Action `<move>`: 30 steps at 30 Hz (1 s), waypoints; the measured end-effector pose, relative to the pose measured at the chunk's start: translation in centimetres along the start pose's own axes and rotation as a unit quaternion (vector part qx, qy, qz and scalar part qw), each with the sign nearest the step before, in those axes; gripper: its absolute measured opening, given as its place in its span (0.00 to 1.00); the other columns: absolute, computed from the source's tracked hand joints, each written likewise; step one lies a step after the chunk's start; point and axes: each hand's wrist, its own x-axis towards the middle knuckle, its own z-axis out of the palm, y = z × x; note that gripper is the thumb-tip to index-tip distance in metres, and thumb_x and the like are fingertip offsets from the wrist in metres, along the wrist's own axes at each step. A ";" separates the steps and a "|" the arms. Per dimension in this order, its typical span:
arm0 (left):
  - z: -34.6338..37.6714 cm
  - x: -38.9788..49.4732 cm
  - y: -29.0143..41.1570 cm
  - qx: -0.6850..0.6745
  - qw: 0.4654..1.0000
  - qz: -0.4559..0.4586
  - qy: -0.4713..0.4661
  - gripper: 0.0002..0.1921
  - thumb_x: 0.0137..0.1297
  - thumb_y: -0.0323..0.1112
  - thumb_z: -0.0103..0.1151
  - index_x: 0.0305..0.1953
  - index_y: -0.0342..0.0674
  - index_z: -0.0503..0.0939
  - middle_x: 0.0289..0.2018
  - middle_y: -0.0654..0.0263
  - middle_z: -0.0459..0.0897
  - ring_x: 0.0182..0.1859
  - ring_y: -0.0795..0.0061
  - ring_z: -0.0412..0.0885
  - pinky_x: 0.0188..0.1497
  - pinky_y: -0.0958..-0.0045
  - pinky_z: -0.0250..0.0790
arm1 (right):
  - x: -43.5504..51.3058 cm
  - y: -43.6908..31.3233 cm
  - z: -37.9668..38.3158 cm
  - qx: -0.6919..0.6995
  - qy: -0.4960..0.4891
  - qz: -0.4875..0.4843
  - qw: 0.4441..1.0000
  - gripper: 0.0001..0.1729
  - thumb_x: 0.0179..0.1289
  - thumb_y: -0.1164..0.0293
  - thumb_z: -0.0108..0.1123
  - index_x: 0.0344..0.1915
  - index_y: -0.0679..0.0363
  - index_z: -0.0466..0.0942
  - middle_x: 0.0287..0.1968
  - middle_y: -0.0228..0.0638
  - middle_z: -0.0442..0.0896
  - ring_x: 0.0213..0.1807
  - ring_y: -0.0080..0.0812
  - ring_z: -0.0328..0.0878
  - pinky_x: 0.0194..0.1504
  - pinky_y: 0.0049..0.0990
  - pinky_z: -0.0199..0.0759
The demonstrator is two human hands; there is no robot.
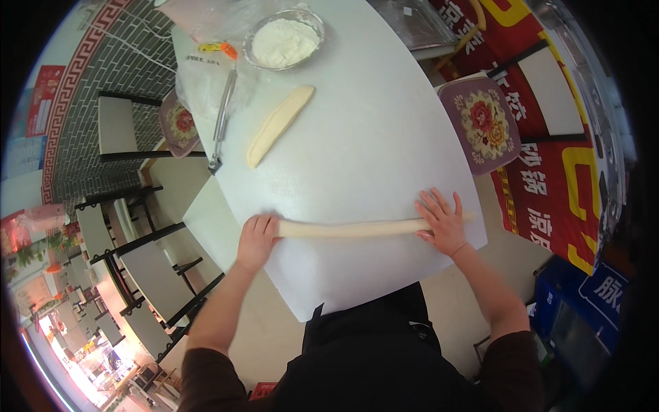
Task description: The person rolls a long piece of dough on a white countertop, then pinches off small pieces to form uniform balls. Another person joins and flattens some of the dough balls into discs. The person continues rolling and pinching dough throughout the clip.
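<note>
A long rope of pale dough lies across the near part of the white table. My left hand curls over its left end, fingers together. Near its right end, my right hand rests on the dough with fingers spread, and a short tip sticks out beyond. Farther up the table lies a shorter flattened piece of dough, slanted and touched by neither hand. A metal bowl of white flour stands at the far end.
Left of the shorter dough lie a metal-handled tool and a clear plastic bag. Chairs with floral cushions flank the table. A metal tray sits at the upper right. A red printed banner hangs on the right, above a blue cabinet.
</note>
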 end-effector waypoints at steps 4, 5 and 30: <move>-3.4 6.0 -4.0 0.046 0.988 0.139 0.038 0.19 0.55 0.29 0.60 0.50 0.40 0.79 0.52 0.58 0.78 0.60 0.54 0.73 0.69 0.54 0.62 | 4.3 1.1 -3.6 -0.003 -0.032 -0.101 0.994 0.40 0.54 0.52 0.71 0.67 0.44 0.71 0.75 0.26 0.63 0.78 0.35 0.54 0.73 0.57 0.44; -4.1 7.1 -4.1 0.041 0.987 0.150 0.048 0.18 0.55 0.28 0.58 0.50 0.39 0.79 0.52 0.58 0.78 0.60 0.55 0.73 0.70 0.53 0.61 | 4.9 1.0 -4.2 -0.006 -0.080 -0.103 0.991 0.39 0.55 0.53 0.71 0.67 0.45 0.71 0.74 0.27 0.63 0.77 0.34 0.55 0.73 0.55 0.47; 2.4 10.8 18.5 -0.140 0.948 -0.168 0.231 0.30 0.61 0.33 0.61 0.66 0.37 0.70 0.68 0.56 0.69 0.73 0.53 0.61 0.73 0.55 0.56 | 9.7 -13.2 -1.1 0.208 0.234 0.016 0.950 0.28 0.59 0.67 0.62 0.59 0.67 0.75 0.68 0.48 0.71 0.72 0.48 0.63 0.70 0.54 0.52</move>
